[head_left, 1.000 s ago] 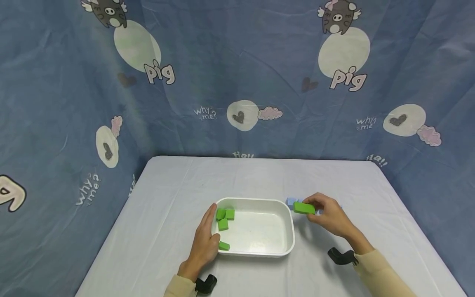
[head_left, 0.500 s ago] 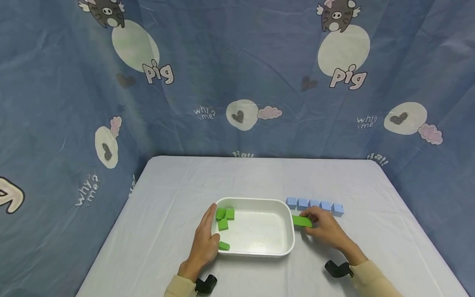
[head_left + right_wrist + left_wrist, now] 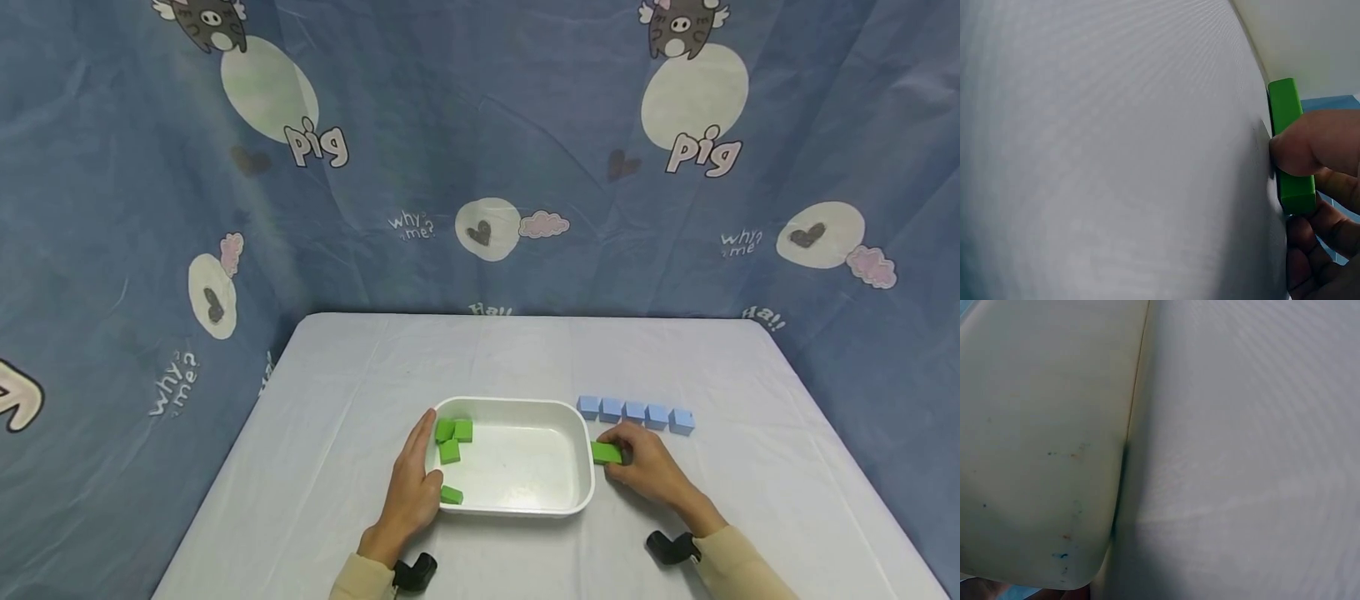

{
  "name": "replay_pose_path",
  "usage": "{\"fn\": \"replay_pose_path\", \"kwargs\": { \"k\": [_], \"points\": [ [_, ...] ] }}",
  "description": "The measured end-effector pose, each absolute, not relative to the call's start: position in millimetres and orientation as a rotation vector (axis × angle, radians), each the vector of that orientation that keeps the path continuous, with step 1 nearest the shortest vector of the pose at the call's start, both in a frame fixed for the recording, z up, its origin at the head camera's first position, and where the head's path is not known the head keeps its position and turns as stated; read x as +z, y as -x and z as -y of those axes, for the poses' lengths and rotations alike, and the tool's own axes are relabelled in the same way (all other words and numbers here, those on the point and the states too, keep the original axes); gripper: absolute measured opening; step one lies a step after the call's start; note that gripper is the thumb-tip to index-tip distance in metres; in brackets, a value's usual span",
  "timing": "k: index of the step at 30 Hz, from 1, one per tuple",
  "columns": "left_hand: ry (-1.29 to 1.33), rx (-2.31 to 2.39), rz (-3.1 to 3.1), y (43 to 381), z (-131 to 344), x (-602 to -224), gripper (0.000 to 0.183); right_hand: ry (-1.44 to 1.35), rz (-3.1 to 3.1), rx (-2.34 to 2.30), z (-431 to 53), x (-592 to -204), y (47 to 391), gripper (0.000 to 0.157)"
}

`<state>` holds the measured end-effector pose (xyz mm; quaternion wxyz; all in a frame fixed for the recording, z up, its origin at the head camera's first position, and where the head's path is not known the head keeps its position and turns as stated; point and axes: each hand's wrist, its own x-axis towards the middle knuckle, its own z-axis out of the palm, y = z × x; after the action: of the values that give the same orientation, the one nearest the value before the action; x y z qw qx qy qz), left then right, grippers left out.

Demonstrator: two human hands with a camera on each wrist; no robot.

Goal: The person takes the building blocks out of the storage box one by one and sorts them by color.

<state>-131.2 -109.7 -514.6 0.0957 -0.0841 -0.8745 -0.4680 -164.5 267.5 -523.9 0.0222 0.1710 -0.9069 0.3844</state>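
Note:
My left hand (image 3: 408, 492) rests along the left side of a white tray (image 3: 525, 512), its fingers straight against the wall and its thumb by the rim. In the left wrist view the tray's outer wall (image 3: 1054, 425) fills the left side. Several green blocks (image 3: 450, 452) lie at the tray's left end. My right hand (image 3: 651, 467) pinches a long green block (image 3: 604, 452) just outside the tray's right wall. In the right wrist view the thumb covers part of this green block (image 3: 1298, 195), which lies low against the white cloth.
Several blue blocks (image 3: 633, 412) form a row behind my right hand. A white cloth (image 3: 375, 358) covers the table. A blue patterned curtain (image 3: 390, 108) hangs behind it. A black wrist mount (image 3: 671, 547) sits at my right wrist.
My right hand has brought the green block down and nearer, from over the blue row to the tray's right side. The blue row is now uncovered. My left hand keeps its place.

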Motion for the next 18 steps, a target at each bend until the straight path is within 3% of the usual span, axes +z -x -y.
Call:
{"fn": "replay_pose_path", "kwargs": {
  "k": [18],
  "points": [
    [0.248,-1.418,2.571,131.3,109.8,-515.5,0.088,-0.462,2.712,1.303,-280.1,-483.1,181.4,0.042]
  ]
}}
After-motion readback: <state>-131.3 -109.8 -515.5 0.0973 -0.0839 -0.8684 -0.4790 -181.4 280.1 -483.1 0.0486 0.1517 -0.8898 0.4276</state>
